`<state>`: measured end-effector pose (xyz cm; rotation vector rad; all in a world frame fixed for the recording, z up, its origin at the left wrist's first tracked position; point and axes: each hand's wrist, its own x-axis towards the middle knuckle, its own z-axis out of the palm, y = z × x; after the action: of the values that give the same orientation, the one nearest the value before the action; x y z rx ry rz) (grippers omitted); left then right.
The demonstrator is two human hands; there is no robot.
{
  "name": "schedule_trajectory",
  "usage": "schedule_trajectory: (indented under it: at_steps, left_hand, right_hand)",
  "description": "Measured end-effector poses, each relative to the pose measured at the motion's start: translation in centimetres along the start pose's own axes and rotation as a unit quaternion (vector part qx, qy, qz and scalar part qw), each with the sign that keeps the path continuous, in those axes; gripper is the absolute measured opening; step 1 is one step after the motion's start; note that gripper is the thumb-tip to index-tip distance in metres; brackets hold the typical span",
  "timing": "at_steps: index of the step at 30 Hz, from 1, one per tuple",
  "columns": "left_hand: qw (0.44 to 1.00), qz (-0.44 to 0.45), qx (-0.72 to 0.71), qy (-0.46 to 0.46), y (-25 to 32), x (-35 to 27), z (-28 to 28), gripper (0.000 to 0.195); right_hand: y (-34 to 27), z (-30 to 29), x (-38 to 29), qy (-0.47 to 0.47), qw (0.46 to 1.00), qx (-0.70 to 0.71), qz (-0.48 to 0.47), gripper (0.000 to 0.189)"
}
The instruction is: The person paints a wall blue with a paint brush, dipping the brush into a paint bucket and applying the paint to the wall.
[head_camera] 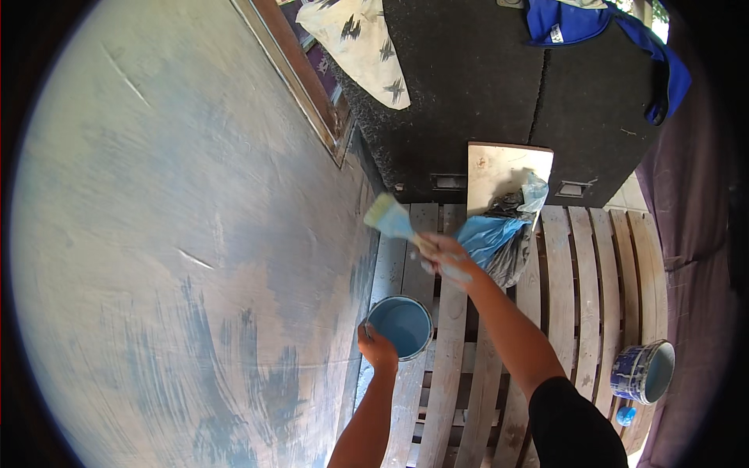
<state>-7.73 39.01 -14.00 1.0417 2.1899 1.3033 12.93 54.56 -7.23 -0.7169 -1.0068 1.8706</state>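
My right hand [446, 257], smeared with pale paint, grips the wooden handle of a wide flat paintbrush [391, 217]. The brush is blurred, and its bristles point up and left, close to the wall's lower edge. By its near rim my left hand [377, 346] holds a round bucket [432, 334] of blue paint [401, 324]. Streaky, uneven blue strokes cover parts of the pale wall [234, 304] on my left, densest low down. Whether the bristles touch the wall cannot be told.
Wooden pallet slats [556, 275] lie underfoot. Blue and black plastic bags [497, 234] rest against a board [509, 169] before a black panel [456, 76]. A second paint bucket [629, 374] stands right, beside a small blue object [625, 416]. Cloths [357, 41] hang above, near a window frame [304, 82].
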Motion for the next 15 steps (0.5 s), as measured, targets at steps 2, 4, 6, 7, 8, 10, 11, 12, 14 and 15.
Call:
schedule_trajectory:
  at_steps: [2, 4, 6, 7, 8, 10, 11, 12, 14, 15]
  left_hand:
    - [1.0, -0.003, -0.003, 0.001, -0.7, 0.3, -0.2, 0.029]
    - [1.0, -0.008, -0.011, -0.004, -1.0, 0.3, -0.1, 0.029]
    - [1.0, -0.012, -0.011, -0.019, 0.0, -0.3, 1.0, 0.029]
    - [1.0, -0.012, -0.012, -0.018, 0.3, -0.4, 0.9, 0.029]
    - [0.999, -0.02, -0.022, -0.023, 0.6, -0.5, 1.0, 0.028]
    - [0.999, -0.029, -0.024, -0.013, 0.2, 0.0, 0.3, 0.028]
    - [0.999, -0.027, -0.017, -0.003, -0.3, 0.2, 0.0, 0.028]
    - [1.0, -0.025, -0.011, 0.007, -0.5, 0.3, -0.5, 0.028]
    - [0.999, -0.038, -0.022, 0.0, 0.2, 0.2, -0.3, 0.028]
    - [0.998, -0.049, -0.032, -0.003, 0.6, 0.2, -0.4, 0.028]
  right_hand:
    - [-1.7, -0.2, 4.8, 0.055, 0.985, -0.149, -0.067, 0.045]
    - [-1.2, -1.5, 10.3, 0.078, 0.963, -0.231, -0.113, 0.041]
    - [-2.0, -3.1, 13.5, 0.217, 0.83, -0.416, -0.3, 0.035]
    - [-2.5, -2.6, 14.4, 0.216, 0.83, -0.418, -0.3, 0.035]
    - [-3.2, -2.3, 15.0, 0.221, 0.833, -0.44, -0.253, 0.032]
    - [-3.6, -0.1, 15.3, 0.213, 0.84, -0.454, -0.208, 0.03]
    - [-3.3, 1.2, 14.8, 0.174, 0.846, -0.468, -0.189, 0.028]
    - [-3.0, 2.3, 14.4, 0.134, 0.849, -0.481, -0.171, 0.027]
    - [-1.6, -0.3, 13.5, 0.098, 0.858, -0.46, -0.206, 0.027]
    - [-1.2, -1.6, 13.0, 0.06, 0.865, -0.436, -0.242, 0.027]
